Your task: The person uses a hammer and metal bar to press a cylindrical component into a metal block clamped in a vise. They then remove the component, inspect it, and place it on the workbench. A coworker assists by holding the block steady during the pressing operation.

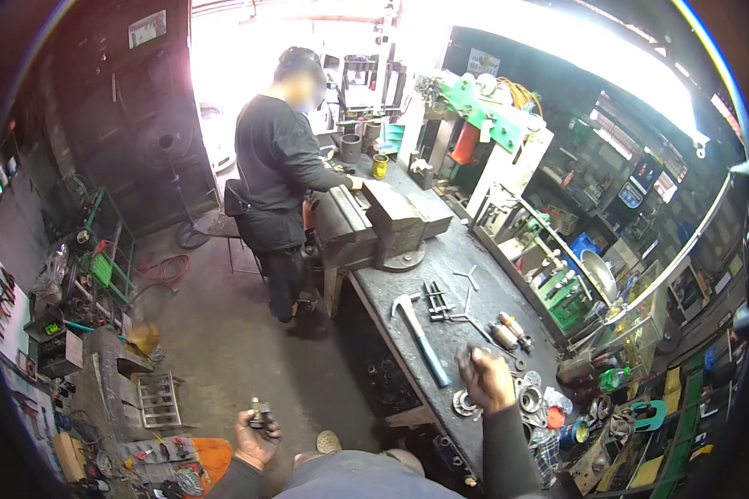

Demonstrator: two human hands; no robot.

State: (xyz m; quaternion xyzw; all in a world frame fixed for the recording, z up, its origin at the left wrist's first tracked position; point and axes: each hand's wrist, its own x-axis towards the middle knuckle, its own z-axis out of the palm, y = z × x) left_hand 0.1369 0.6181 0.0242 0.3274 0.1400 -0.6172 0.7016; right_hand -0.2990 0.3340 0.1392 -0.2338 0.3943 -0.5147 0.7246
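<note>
My left hand (256, 442) is closed round a small dark metal part (260, 413), held out over the floor beside the bench; its exact kind is too small to tell. Above the workbench (508, 287) my right hand (487, 381) is raised with its fingers curled in, and whatever may be between them is dark and unclear. Left of that hand lies a claw hammer (423, 339) with a blue-grey handle. Beyond it are black T-shaped tools (438, 301) and a Y-shaped wrench (469, 279). Copper-coloured motor armatures (510, 331) and metal rings (528, 397) lie close to my right hand.
A large bench vise (395, 218) stands at the bench's far end. Another person in dark clothes (279, 175) is beside it, one hand near the vise. A green press (483, 108) rises behind the bench. Shelves and a small step frame (160, 399) line the left.
</note>
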